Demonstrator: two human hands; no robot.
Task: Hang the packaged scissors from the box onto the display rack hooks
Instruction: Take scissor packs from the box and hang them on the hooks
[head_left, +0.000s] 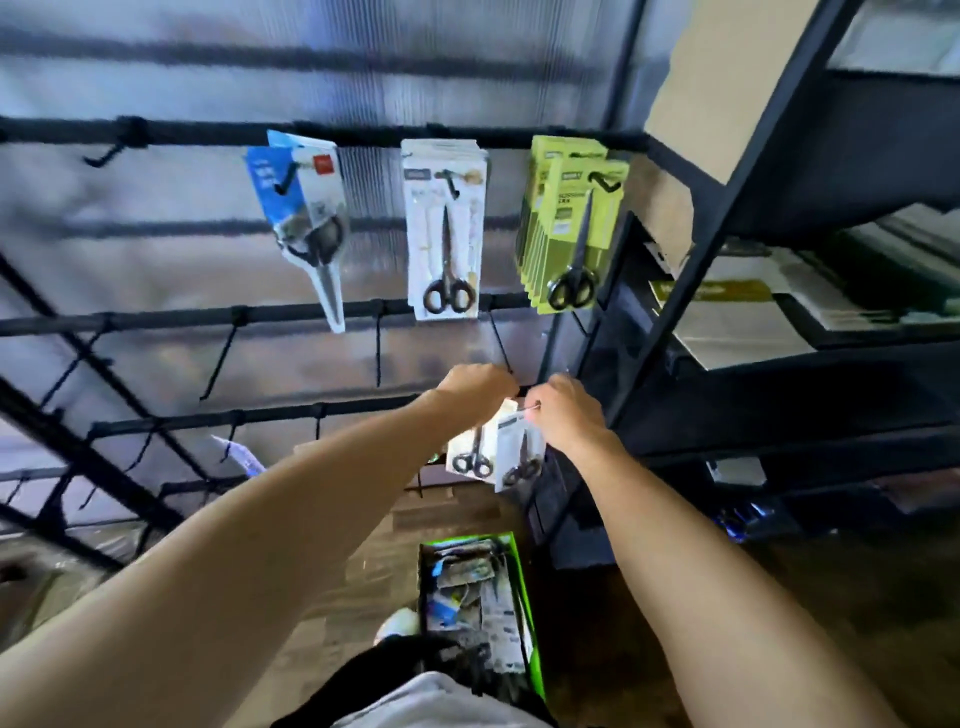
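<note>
Both my hands are at a hook on the second bar of the black display rack. My left hand grips the tip of that hook. My right hand pinches the top of a white scissors pack beside it. Another white scissors pack hangs just to its left, below my left hand. On the top bar hang a blue pack, a stack of white packs and a stack of green packs. The green-edged box with several more packs stands on the floor below.
Bare black hooks stick out from the lower bars to the left. A black shelving unit with flat cartons stands close on the right. My shoe is beside the box on the wooden floor.
</note>
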